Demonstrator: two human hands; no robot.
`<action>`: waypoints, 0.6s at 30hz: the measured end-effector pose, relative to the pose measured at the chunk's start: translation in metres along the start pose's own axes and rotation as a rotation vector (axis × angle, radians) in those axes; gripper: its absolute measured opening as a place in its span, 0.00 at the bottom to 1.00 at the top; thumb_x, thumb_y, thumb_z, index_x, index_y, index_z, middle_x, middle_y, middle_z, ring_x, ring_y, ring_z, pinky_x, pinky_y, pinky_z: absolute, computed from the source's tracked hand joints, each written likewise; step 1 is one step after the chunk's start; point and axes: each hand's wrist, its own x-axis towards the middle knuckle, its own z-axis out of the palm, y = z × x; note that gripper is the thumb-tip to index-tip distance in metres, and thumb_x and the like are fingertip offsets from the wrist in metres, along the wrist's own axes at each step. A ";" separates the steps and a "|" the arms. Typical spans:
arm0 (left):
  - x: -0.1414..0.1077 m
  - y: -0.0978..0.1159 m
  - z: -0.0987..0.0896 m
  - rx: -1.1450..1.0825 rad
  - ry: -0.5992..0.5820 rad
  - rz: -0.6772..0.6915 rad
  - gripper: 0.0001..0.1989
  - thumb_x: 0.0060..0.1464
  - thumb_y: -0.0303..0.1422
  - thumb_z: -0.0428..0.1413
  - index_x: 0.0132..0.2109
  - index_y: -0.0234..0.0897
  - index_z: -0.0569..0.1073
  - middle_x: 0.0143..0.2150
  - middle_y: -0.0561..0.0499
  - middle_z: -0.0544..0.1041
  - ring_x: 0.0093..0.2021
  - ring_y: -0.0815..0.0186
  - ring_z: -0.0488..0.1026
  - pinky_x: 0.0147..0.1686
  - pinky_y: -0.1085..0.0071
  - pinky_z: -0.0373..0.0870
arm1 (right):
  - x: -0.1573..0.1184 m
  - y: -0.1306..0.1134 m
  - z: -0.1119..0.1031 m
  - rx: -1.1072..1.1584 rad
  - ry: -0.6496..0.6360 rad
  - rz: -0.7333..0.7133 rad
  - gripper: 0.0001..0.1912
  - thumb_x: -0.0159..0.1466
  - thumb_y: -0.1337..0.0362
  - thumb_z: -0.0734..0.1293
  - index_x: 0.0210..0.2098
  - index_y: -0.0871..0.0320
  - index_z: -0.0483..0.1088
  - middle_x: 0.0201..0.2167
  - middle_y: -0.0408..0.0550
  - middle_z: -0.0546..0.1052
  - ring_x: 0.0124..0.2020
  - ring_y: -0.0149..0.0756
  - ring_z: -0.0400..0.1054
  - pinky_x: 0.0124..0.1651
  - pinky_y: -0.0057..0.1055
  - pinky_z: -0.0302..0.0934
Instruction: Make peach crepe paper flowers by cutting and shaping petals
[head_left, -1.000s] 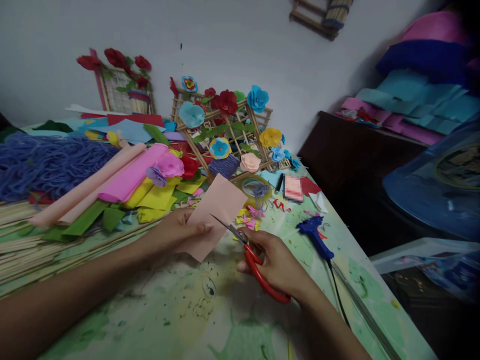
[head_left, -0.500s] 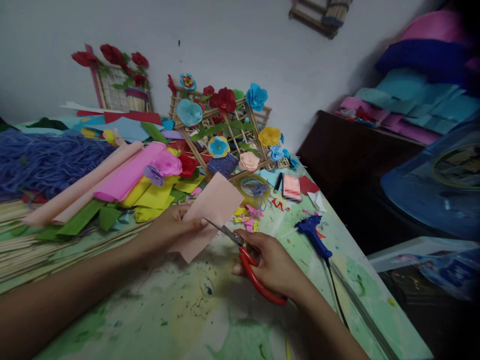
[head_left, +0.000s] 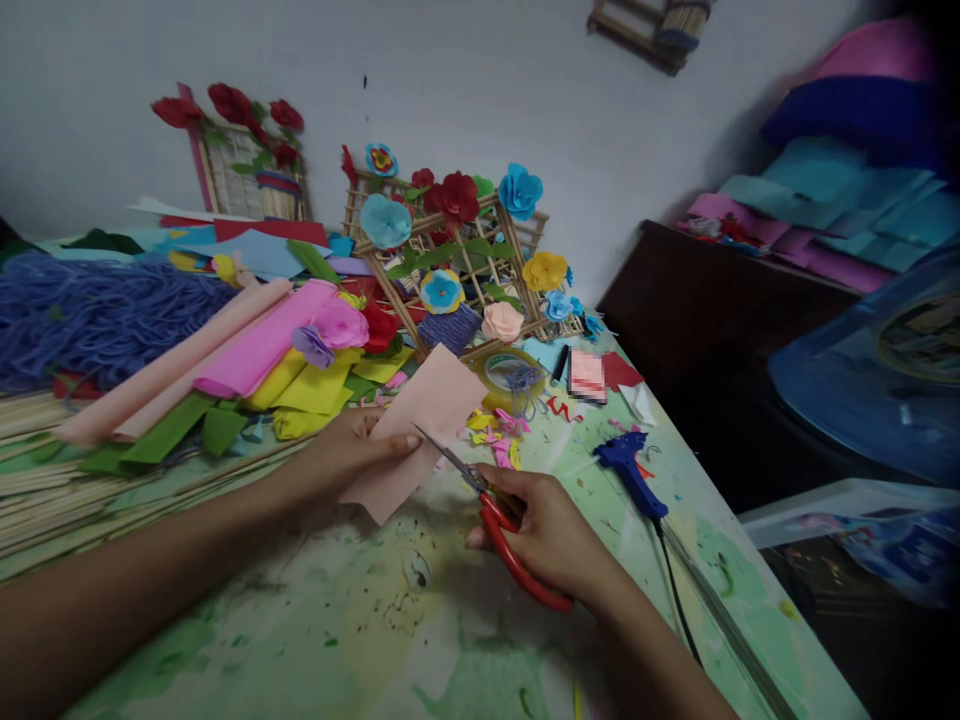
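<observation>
Your left hand (head_left: 360, 445) is clamped on the pale pink sheet (head_left: 439, 390), with the thumb laid flat across its upper face. The sheet is tilted above the painted tabletop (head_left: 300, 620), in front of you and between your hands. Your right hand (head_left: 547, 520) is closed around the red-handled scissors (head_left: 491, 512). The blades point up and to the left; their tips overlap the sheet in view, just beside your left thumb. Whether the blades touch the paper cannot be determined.

Beyond the sheet are the tape roll (head_left: 504, 372), the paper scraps (head_left: 511, 424) and the flower-decorated stick frame (head_left: 394, 300). To the right of your right hand lies the blue glue gun (head_left: 634, 478). To the left, beyond your left forearm, lie the bright pink roll (head_left: 259, 345) and the blue yarn (head_left: 97, 320).
</observation>
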 end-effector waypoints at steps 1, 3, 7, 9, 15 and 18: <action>0.000 0.000 0.000 -0.002 0.002 -0.003 0.16 0.43 0.43 0.64 0.34 0.34 0.75 0.26 0.49 0.76 0.23 0.67 0.70 0.21 0.75 0.61 | 0.000 0.000 0.000 0.008 -0.002 0.004 0.23 0.55 0.60 0.70 0.50 0.55 0.72 0.24 0.39 0.72 0.24 0.30 0.60 0.29 0.26 0.56; 0.001 -0.001 -0.001 -0.001 0.007 -0.018 0.17 0.43 0.43 0.64 0.34 0.33 0.75 0.27 0.47 0.77 0.24 0.65 0.71 0.21 0.74 0.63 | 0.000 0.000 0.001 0.027 -0.011 0.015 0.23 0.55 0.61 0.69 0.50 0.55 0.72 0.25 0.40 0.74 0.23 0.30 0.60 0.29 0.26 0.56; 0.002 0.001 -0.002 -0.018 0.001 -0.055 0.18 0.42 0.43 0.65 0.34 0.33 0.74 0.26 0.46 0.77 0.23 0.64 0.71 0.21 0.73 0.64 | 0.000 -0.002 0.002 0.033 -0.016 0.041 0.19 0.57 0.61 0.67 0.48 0.57 0.73 0.26 0.43 0.76 0.23 0.31 0.61 0.27 0.25 0.55; 0.002 0.003 -0.002 -0.035 0.004 -0.054 0.17 0.43 0.42 0.65 0.34 0.33 0.74 0.26 0.48 0.76 0.23 0.65 0.71 0.21 0.74 0.63 | 0.000 -0.003 0.002 0.023 -0.009 0.034 0.16 0.57 0.61 0.67 0.45 0.57 0.74 0.25 0.42 0.75 0.23 0.31 0.60 0.26 0.25 0.54; 0.001 0.008 -0.001 -0.025 0.028 -0.016 0.17 0.42 0.41 0.65 0.36 0.34 0.74 0.26 0.49 0.76 0.23 0.66 0.70 0.21 0.74 0.64 | 0.000 -0.002 0.001 0.006 0.016 -0.001 0.12 0.54 0.58 0.70 0.36 0.57 0.73 0.20 0.37 0.66 0.22 0.27 0.54 0.27 0.24 0.52; 0.003 0.006 -0.002 -0.023 0.014 -0.034 0.16 0.43 0.41 0.64 0.34 0.34 0.74 0.25 0.49 0.76 0.21 0.67 0.70 0.20 0.74 0.62 | 0.001 0.001 0.002 -0.023 0.017 0.003 0.13 0.55 0.57 0.70 0.37 0.57 0.74 0.21 0.37 0.66 0.22 0.28 0.54 0.28 0.25 0.53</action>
